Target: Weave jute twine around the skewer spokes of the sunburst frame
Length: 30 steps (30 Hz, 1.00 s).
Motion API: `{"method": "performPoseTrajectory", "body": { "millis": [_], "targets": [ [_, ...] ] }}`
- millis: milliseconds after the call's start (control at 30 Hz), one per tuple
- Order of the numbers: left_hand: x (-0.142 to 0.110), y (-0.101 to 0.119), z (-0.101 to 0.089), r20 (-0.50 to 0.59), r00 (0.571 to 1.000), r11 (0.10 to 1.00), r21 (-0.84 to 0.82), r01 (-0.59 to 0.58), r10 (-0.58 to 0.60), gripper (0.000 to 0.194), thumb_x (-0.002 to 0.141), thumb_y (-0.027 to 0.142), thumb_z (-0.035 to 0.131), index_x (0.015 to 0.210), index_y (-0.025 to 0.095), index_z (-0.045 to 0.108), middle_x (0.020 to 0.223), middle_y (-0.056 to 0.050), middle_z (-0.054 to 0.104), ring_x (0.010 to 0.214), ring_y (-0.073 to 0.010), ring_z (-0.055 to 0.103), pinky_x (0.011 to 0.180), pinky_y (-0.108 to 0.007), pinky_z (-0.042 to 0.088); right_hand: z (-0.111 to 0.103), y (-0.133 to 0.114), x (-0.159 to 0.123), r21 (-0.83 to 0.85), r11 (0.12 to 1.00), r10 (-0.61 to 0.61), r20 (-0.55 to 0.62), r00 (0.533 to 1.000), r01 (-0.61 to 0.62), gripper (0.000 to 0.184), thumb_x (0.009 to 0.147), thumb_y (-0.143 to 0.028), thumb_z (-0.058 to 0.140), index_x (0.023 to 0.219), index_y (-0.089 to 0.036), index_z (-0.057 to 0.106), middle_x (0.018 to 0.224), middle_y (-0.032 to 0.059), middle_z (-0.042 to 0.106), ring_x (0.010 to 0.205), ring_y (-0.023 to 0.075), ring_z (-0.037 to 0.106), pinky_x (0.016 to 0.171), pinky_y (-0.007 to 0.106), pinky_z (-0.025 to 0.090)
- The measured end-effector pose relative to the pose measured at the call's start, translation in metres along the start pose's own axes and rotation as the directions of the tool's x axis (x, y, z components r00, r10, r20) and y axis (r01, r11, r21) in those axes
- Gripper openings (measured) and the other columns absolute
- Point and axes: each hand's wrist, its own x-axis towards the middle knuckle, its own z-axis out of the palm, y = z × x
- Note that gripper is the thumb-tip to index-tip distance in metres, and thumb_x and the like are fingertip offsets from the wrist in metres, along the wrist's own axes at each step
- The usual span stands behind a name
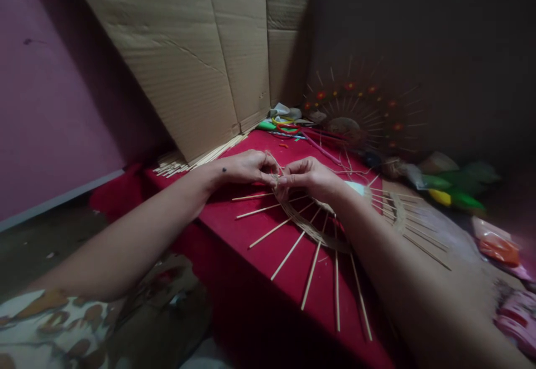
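Observation:
A round craft piece of thin wooden sticks with a woven twine band (307, 226) lies on the red cloth (247, 240), its sticks fanning outward. At the far left end of the band, my left hand (257, 167) pinches the twine between thumb and fingers. My right hand (307, 176) meets it there, thumb and forefinger closed on the same twine. The fingertips of both hands nearly touch. My right forearm covers part of the piece, and the exact strand in each pinch is small and partly hidden.
Loose wooden sticks (218, 150) lie along the cardboard sheet (176, 62). Scissors with red handles (288, 128) and other supplies sit at the back. A decorated stick fan (360, 106) stands against the dark wall. Packets, including an orange one (498, 246), lie at right.

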Motion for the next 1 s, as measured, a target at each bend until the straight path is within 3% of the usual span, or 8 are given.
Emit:
{"method": "performPoseTrajectory", "body": {
  "millis": [200, 300, 367, 467, 533, 733, 867, 1000],
  "targets": [
    [-0.025, 0.009, 0.004, -0.118, 0.992, 0.951, -0.303, -0.068, 0.033, 0.051, 0.071, 0.030, 0.071, 0.118, 0.017, 0.058, 0.099, -0.005, 0.064, 0.089, -0.0160, 0.059, 0.079, -0.027, 0.046, 0.005, -0.002, -0.001, -0.097, 0.994, 0.042, -0.007, 0.999, -0.042, 0.024, 0.072, -0.035, 0.073, 0.065, -0.013, 0.069, 0.062, 0.0028, 0.068, 0.060, 0.0127, 0.062, 0.067, 0.027, 0.047],
    [-0.039, 0.023, 0.010, -0.110, 0.994, 0.799, -0.596, -0.079, 0.016, 0.059, 0.068, 0.021, 0.073, 0.124, 0.024, 0.055, 0.093, 0.000, 0.062, 0.083, -0.0123, 0.060, 0.073, -0.024, 0.048, 0.009, -0.004, -0.002, -0.209, 0.975, 0.073, 0.016, 0.997, -0.068, 0.025, 0.070, -0.037, 0.074, 0.065, -0.012, 0.068, 0.062, 0.0018, 0.067, 0.059, 0.0107, 0.058, 0.063, 0.025, 0.043],
    [-0.046, 0.034, 0.013, -0.134, 0.989, 0.712, -0.700, -0.054, -0.056, 0.047, 0.070, 0.021, 0.071, 0.116, 0.024, 0.061, 0.086, 0.001, 0.063, 0.073, -0.0101, 0.059, 0.064, -0.021, 0.047, 0.013, -0.005, -0.002, -0.277, 0.957, 0.092, 0.006, 0.996, -0.087, 0.027, 0.069, -0.038, 0.074, 0.065, -0.012, 0.067, 0.061, 0.0007, 0.065, 0.058, 0.0094, 0.054, 0.059, 0.024, 0.039],
    [-0.057, 0.046, 0.016, -0.152, 0.972, 0.712, -0.702, 0.020, -0.178, 0.014, 0.076, 0.027, 0.068, 0.085, 0.016, 0.069, 0.072, 0.000, 0.062, 0.060, -0.0072, 0.054, 0.054, -0.017, 0.043, 0.018, -0.007, -0.006, -0.316, 0.943, 0.100, -0.031, 0.995, -0.105, 0.028, 0.069, -0.040, 0.072, 0.068, -0.013, 0.065, 0.060, -0.0026, 0.059, 0.056, 0.0080, 0.048, 0.056, 0.024, 0.035],
    [-0.065, 0.049, 0.017, -0.147, 0.964, 0.737, -0.673, 0.066, -0.221, 0.014, 0.076, 0.028, 0.069, 0.073, 0.014, 0.068, 0.068, 0.000, 0.062, 0.057, -0.0062, 0.052, 0.052, -0.016, 0.042, 0.020, -0.008, -0.009, -0.357, 0.930, 0.085, -0.029, 0.996, -0.090, 0.029, 0.070, -0.042, 0.071, 0.073, -0.013, 0.066, 0.061, -0.0037, 0.057, 0.056, 0.0081, 0.046, 0.055, 0.023, 0.033],
    [-0.093, 0.048, 0.019, -0.182, 0.920, 0.728, -0.671, 0.141, -0.346, 0.018, 0.075, 0.031, 0.070, 0.077, 0.013, 0.069, 0.060, -0.001, 0.062, 0.050, -0.0065, 0.052, 0.045, -0.016, 0.040, 0.022, -0.004, -0.011, -0.536, 0.844, -0.018, -0.014, 1.000, 0.008, 0.033, 0.089, -0.041, 0.051, 0.080, -0.014, 0.067, 0.073, 0.0024, 0.065, 0.067, 0.0120, 0.054, 0.064, 0.025, 0.039],
    [-0.103, 0.042, 0.020, -0.183, 0.899, 0.719, -0.671, 0.183, -0.399, 0.018, 0.073, 0.031, 0.071, 0.077, 0.015, 0.068, 0.063, -0.002, 0.066, 0.054, -0.0081, 0.058, 0.047, -0.015, 0.044, 0.024, 0.007, -0.003, -0.666, 0.746, -0.077, -0.101, 0.992, -0.010, 0.016, 0.083, -0.023, 0.058, 0.092, -0.017, 0.070, 0.077, 0.0022, 0.069, 0.071, 0.0137, 0.058, 0.066, 0.026, 0.040],
    [-0.107, 0.032, 0.022, -0.177, 0.922, 0.782, -0.598, 0.176, -0.343, 0.017, 0.075, 0.031, 0.068, 0.078, 0.015, 0.068, 0.070, -0.003, 0.070, 0.059, -0.0086, 0.061, 0.054, -0.016, 0.049, 0.031, 0.008, 0.000, -0.766, 0.642, -0.110, -0.117, 0.987, -0.019, 0.019, 0.079, -0.017, 0.060, 0.096, -0.017, 0.070, 0.081, 0.0034, 0.070, 0.072, 0.0145, 0.060, 0.066, 0.025, 0.040]
  ]
}}
